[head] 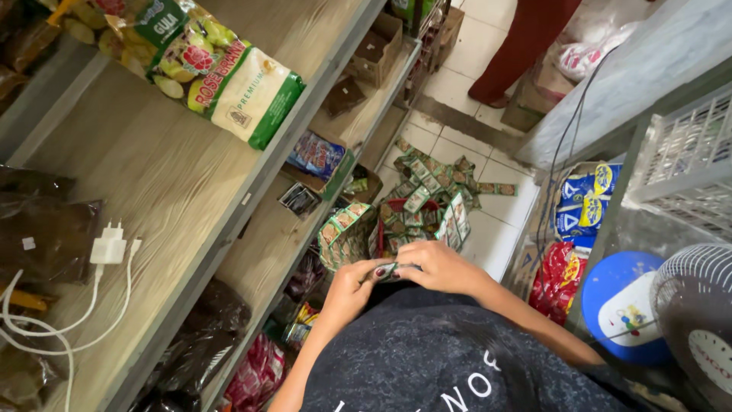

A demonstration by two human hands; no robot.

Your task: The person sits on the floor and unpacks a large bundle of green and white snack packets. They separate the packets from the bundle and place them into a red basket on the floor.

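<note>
My left hand point(349, 288) and my right hand point(441, 267) meet in front of my chest, both closed on one small green sachet strip point(387, 270) pinched between the fingers. Just beyond them a red basket point(393, 207) on the floor holds several strips of the same green and red sachets point(415, 202), and more strips spill over its sides onto the tiles. A bundle of sachets point(343, 229) hangs at the basket's left.
Wooden shelves point(168, 175) run along the left with a sugar bag point(221, 72), dark packets, a white charger with cable point(107, 248) and cardboard boxes. Another person's legs point(518, 46) stand at the top. A fan point(698, 305), blue lid and snack bags sit at right.
</note>
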